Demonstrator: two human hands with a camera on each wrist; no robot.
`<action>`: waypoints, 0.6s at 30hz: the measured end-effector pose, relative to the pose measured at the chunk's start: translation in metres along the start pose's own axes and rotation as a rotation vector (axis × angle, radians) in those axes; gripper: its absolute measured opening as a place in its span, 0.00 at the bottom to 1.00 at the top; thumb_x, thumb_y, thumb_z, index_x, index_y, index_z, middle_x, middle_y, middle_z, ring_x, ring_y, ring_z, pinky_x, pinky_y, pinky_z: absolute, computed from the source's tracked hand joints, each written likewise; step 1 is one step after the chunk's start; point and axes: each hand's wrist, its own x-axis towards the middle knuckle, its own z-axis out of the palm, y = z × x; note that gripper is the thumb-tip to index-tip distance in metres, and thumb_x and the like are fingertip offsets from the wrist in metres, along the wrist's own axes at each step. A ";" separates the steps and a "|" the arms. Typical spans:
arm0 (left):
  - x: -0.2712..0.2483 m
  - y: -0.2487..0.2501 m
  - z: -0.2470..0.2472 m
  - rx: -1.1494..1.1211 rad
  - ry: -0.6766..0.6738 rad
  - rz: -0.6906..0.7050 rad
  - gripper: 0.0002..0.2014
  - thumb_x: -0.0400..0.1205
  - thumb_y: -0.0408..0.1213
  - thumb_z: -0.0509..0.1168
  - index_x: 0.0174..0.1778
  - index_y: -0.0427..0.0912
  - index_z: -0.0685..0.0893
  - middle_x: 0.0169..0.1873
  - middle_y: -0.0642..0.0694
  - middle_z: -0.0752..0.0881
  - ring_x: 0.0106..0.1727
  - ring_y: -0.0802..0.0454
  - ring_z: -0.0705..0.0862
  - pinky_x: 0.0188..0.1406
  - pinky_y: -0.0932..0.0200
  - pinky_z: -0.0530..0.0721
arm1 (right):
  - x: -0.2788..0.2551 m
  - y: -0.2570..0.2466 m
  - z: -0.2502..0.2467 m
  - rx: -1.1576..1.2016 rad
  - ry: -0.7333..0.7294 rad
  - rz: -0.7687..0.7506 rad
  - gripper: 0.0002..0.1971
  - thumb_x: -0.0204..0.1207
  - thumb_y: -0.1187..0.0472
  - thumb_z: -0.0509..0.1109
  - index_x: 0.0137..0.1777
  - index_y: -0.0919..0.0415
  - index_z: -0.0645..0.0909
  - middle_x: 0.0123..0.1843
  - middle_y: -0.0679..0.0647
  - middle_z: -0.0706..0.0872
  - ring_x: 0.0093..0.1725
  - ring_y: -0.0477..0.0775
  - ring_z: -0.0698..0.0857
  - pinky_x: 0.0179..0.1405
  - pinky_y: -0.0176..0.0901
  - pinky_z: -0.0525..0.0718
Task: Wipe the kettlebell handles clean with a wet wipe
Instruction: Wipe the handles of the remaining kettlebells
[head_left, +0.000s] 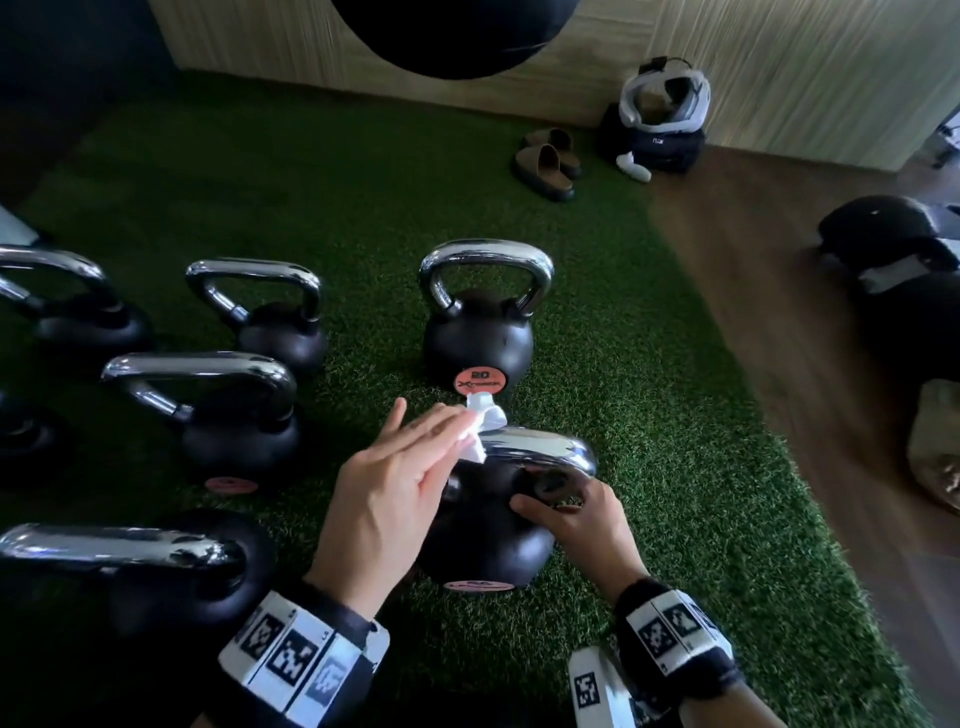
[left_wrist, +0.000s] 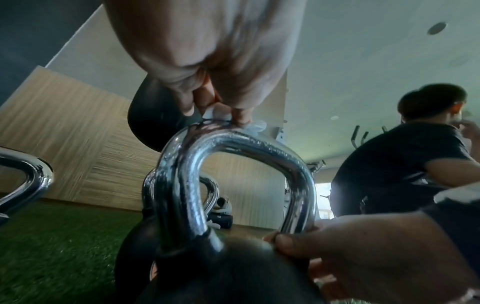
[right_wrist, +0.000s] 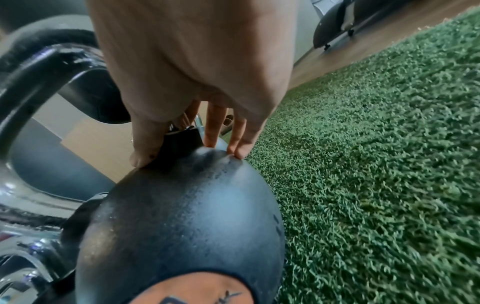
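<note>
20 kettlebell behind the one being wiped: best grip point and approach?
Judging by its pose, take the 20 kettlebell by the flat top bar of its chrome handle, coming straight down from above. It stands upright on the turf with the loop open toward the camera, so fingers can wrap the bar; the round body offers no hold.

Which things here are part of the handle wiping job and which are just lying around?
Part of the job:
- wet wipe, pressed on by the left hand
- near kettlebell's handle
- right hand, steadying that kettlebell's body
- other kettlebells on the green turf

Just lying about:
- sandals
- dark bag
- hanging black ball
</note>
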 end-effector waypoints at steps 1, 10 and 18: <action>-0.004 -0.002 0.001 0.023 0.015 0.011 0.19 0.82 0.33 0.73 0.70 0.41 0.87 0.67 0.51 0.86 0.66 0.58 0.88 0.74 0.42 0.82 | 0.000 0.000 0.000 0.016 0.003 0.004 0.20 0.59 0.40 0.87 0.49 0.45 0.90 0.45 0.42 0.94 0.47 0.40 0.91 0.56 0.52 0.91; -0.031 -0.034 0.003 -0.142 0.278 -0.290 0.12 0.87 0.39 0.66 0.61 0.41 0.92 0.57 0.53 0.91 0.61 0.63 0.89 0.67 0.50 0.86 | -0.002 -0.001 0.002 0.096 -0.005 0.024 0.17 0.62 0.43 0.87 0.47 0.46 0.90 0.46 0.41 0.94 0.47 0.40 0.92 0.56 0.53 0.91; -0.066 -0.067 0.023 -0.416 0.158 -0.579 0.14 0.84 0.24 0.67 0.65 0.38 0.85 0.47 0.72 0.91 0.52 0.74 0.89 0.54 0.79 0.81 | 0.000 0.000 0.006 0.190 0.003 0.049 0.22 0.64 0.57 0.88 0.56 0.61 0.88 0.56 0.59 0.91 0.56 0.56 0.90 0.55 0.42 0.89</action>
